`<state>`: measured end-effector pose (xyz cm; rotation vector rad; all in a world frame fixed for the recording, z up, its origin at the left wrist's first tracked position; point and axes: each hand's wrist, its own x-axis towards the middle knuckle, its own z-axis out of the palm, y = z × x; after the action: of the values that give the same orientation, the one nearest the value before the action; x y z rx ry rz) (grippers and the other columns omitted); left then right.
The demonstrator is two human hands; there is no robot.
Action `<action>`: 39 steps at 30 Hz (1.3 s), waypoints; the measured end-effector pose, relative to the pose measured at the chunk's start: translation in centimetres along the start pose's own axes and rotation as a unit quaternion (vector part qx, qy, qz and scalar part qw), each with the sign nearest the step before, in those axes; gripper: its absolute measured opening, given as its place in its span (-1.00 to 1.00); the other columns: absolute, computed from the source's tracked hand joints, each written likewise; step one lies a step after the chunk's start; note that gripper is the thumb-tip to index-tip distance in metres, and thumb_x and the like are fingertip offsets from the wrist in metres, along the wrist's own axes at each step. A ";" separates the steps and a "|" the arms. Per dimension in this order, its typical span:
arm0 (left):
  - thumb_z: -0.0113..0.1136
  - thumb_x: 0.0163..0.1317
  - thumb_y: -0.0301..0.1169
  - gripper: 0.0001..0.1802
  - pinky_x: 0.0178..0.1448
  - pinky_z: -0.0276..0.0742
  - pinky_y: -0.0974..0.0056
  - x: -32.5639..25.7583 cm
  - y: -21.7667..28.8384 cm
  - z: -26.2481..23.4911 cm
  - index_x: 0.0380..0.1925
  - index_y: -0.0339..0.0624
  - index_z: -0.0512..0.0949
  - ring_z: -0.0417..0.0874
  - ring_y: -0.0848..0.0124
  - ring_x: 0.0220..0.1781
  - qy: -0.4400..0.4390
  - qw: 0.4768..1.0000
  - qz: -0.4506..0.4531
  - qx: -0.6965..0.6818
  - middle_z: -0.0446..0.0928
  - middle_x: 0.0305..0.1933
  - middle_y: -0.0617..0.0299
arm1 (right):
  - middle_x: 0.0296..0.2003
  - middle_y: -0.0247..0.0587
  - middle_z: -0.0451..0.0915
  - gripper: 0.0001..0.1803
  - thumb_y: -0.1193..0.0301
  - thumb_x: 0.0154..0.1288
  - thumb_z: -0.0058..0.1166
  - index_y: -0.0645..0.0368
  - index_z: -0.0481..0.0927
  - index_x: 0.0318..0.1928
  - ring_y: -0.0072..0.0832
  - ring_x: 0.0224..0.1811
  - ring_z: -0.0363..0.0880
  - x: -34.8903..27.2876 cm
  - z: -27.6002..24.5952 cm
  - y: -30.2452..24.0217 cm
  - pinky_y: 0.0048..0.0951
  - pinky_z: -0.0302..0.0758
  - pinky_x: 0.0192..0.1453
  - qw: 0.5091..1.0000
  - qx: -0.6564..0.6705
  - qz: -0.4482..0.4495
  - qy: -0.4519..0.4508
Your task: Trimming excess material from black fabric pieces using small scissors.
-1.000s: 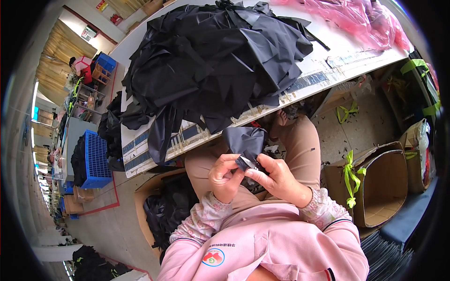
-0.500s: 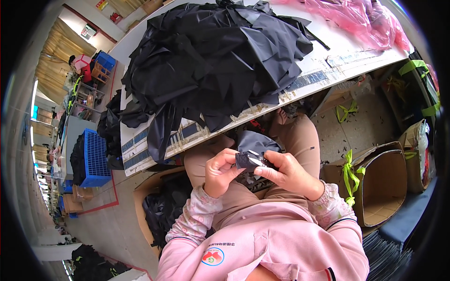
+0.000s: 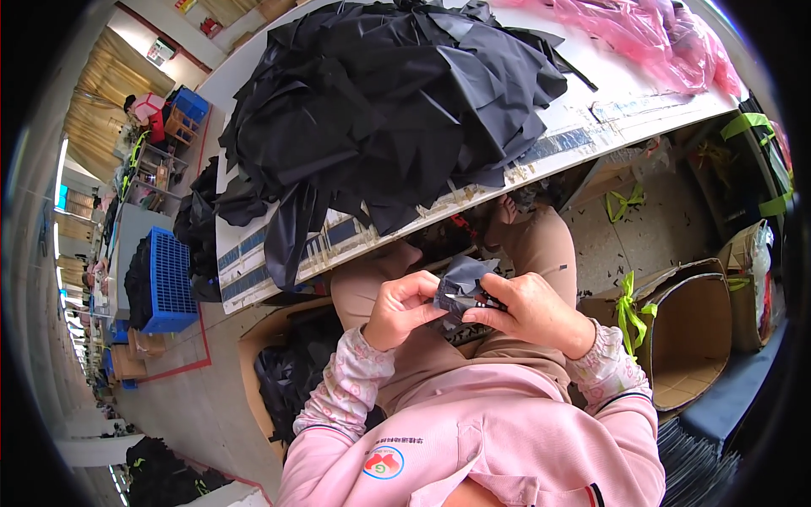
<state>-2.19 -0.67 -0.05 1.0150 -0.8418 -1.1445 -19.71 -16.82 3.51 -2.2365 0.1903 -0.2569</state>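
Over my lap, my left hand (image 3: 394, 311) pinches the edge of a small dark fabric piece (image 3: 463, 274) between thumb and fingers. My right hand (image 3: 534, 313) is closed around a pair of thread snips (image 3: 459, 302). Their silver blades point left across the fabric, close to my left fingertips. The dark handle is mostly covered by my right thumb and fingers. Whether the blades touch a thread is too small to tell. Beyond my hands, a large heap of black fabric pieces (image 3: 363, 118) lies on the white table (image 3: 583, 152), some hanging over its near edge.
Pink plastic sheeting (image 3: 650, 42) lies at the table's far right. Open cardboard boxes (image 3: 688, 338) stand to my right, one with a yellow-green ribbon (image 3: 629, 314). Another box of dark fabric (image 3: 296, 363) sits at my left. Farther left is a blue crate (image 3: 171, 283).
Both hands have shifted slightly, the right one a little to the right. The fabric has turned and bunched between them, and the snips' blades now lie at a different angle across it.
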 end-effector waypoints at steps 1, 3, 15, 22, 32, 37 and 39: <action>0.23 0.17 -0.66 -0.83 0.06 0.46 0.35 0.0 0.0 0.0 -0.21 -0.38 0.60 0.54 0.44 -0.08 -0.004 1.000 -0.009 0.008 0.53 -0.13 0.18 | -0.68 0.05 0.43 -0.53 0.09 0.23 0.19 0.25 0.35 -0.46 0.04 -0.56 0.50 0.0 0.0 0.0 -0.13 0.38 -0.52 1.000 -0.002 -0.004 0.000; 0.23 0.17 -0.65 -0.84 0.06 0.46 0.35 0.1 0.0 0.0 -0.22 -0.37 0.60 0.54 0.44 -0.09 -0.007 1.000 -0.019 0.016 0.53 -0.14 0.18 | -0.68 0.05 0.44 -0.53 0.09 0.24 0.18 0.25 0.36 -0.46 0.04 -0.57 0.50 0.1 0.2 0.1 -0.13 0.38 -0.52 1.000 -0.006 -0.005 -0.002; 0.24 0.17 -0.65 -0.85 0.03 0.45 0.38 0.0 -0.3 0.0 -0.23 -0.35 0.60 0.54 0.46 -0.10 -0.041 0.999 -0.016 0.029 0.52 -0.15 0.18 | -0.70 0.05 0.43 -0.56 0.13 0.26 0.17 0.24 0.38 -0.47 0.03 -0.59 0.49 0.0 0.5 0.7 -0.13 0.38 -0.53 1.000 -0.003 -0.014 0.002; 0.23 0.17 -0.65 -0.86 0.02 0.44 0.37 0.3 0.4 -0.6 -0.24 -0.36 0.59 0.53 0.45 -0.11 -0.086 0.995 -0.034 0.032 0.52 -0.16 0.18 | -0.69 0.08 0.42 -0.59 0.15 0.26 0.17 0.27 0.43 -0.45 0.05 -0.57 0.48 -0.4 0.1 1.0 -0.13 0.37 -0.51 1.000 0.018 -0.022 -0.006; 0.32 0.11 -0.55 -0.85 -0.02 0.42 0.34 2.3 2.6 -2.3 -0.34 -0.39 0.57 0.52 0.41 -0.16 -0.234 0.953 -0.189 -0.041 0.51 -0.23 0.17 | -0.71 0.05 0.40 -0.52 0.05 0.25 0.16 0.27 0.44 -0.45 0.04 -0.59 0.46 -0.5 -1.5 0.6 -0.14 0.36 -0.50 0.993 0.032 -0.039 -0.105; 0.30 0.11 -0.56 -0.86 -0.05 0.40 0.35 2.6 2.8 -2.4 -0.35 -0.40 0.57 0.50 0.42 -0.19 -0.246 0.946 -0.205 -0.046 0.51 -0.24 0.17 | -0.72 0.02 0.40 -0.53 0.04 0.24 0.17 0.24 0.46 -0.45 0.01 -0.59 0.47 -1.0 -1.2 0.7 -0.14 0.38 -0.50 0.994 0.015 -0.051 -0.095; 0.30 0.10 -0.57 -0.86 -0.06 0.40 0.36 2.6 2.7 -2.4 -0.35 -0.40 0.57 0.50 0.42 -0.20 -0.252 0.944 -0.208 -0.047 0.50 -0.24 0.17 | -0.72 0.00 0.40 -0.54 0.04 0.23 0.17 0.23 0.47 -0.44 0.00 -0.59 0.48 -1.0 -1.2 0.6 -0.15 0.39 -0.50 0.994 0.006 -0.055 -0.098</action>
<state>1.46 -2.45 1.73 0.8490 -0.9832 -1.8410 -20.99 -17.82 3.67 -2.2460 -0.0402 -0.0949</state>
